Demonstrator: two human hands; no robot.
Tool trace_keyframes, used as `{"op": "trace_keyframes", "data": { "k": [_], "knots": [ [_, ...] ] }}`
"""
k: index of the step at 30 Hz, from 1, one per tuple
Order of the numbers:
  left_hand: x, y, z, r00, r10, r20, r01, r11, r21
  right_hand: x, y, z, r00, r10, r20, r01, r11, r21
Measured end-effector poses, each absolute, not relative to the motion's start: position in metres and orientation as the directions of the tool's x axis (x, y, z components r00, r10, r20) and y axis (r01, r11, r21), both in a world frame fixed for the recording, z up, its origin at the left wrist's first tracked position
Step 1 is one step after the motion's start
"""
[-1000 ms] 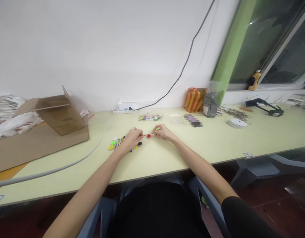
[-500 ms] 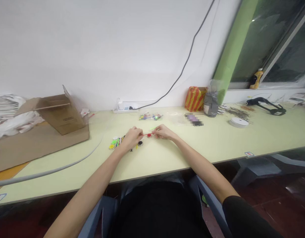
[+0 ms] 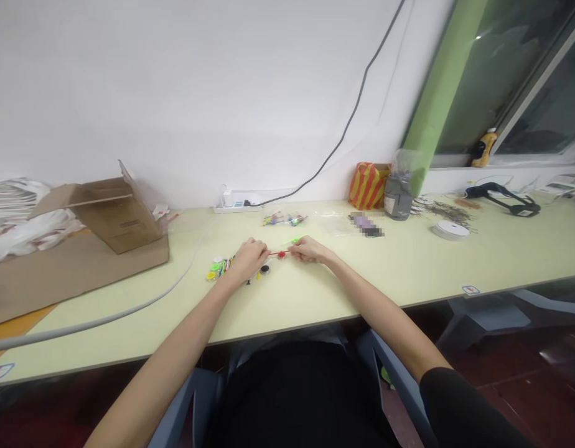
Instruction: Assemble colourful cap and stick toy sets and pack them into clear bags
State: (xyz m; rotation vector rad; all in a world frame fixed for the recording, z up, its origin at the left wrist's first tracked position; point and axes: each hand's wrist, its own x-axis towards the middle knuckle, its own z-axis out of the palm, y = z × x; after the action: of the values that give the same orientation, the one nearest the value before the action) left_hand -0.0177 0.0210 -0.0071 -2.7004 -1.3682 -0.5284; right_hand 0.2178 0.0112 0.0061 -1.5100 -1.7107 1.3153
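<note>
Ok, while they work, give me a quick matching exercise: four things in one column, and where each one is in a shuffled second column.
Things:
1. Left hand
2. Right hand
3. Yellow bottle
4. White power strip

Places:
A. Window sill
B. Back of the desk, by the wall
C. Right end of the thin red stick
D. Left end of that stick

Pairs: 1-D, 2-C, 3-A, 4-B

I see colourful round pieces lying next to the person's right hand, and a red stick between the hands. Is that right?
Not quite. The head view shows the colourful round pieces next to the left hand, not the right hand. The red stick between the hands is right.
</note>
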Motion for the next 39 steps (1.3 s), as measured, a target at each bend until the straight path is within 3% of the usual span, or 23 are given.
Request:
{"op": "trace_keyframes", "data": {
  "k": [9, 17, 24, 30, 39],
  "knots": [
    [-0.017, 0.023, -0.009, 0.534, 0.779, 0.329, 0.798, -0.593, 0.109, 0.218, 0.007, 0.013, -0.227, 0.952, -0.206, 0.525, -0.058, -0.849],
    [-0.018, 0.021, -0.009, 0.519, 0.780, 0.348, 0.782, -0.598, 0.175, 0.226, 0.013, 0.006, -0.301, 0.933, -0.196, 0.482, -0.028, -0.876],
    [-0.019, 0.022, -0.009, 0.559, 0.764, 0.323, 0.775, -0.620, 0.127, 0.229, 0.019, 0.000, -0.325, 0.923, -0.203, 0.446, -0.040, -0.894],
    [-0.019, 0.020, -0.008, 0.551, 0.765, 0.333, 0.759, -0.625, 0.180, 0.231, 0.018, 0.001, -0.344, 0.911, -0.228, 0.472, -0.043, -0.881],
    [-0.019, 0.023, -0.014, 0.544, 0.768, 0.337, 0.771, -0.616, 0.159, 0.229, 0.014, 0.005, -0.342, 0.916, -0.209, 0.514, -0.004, -0.858]
  ]
}}
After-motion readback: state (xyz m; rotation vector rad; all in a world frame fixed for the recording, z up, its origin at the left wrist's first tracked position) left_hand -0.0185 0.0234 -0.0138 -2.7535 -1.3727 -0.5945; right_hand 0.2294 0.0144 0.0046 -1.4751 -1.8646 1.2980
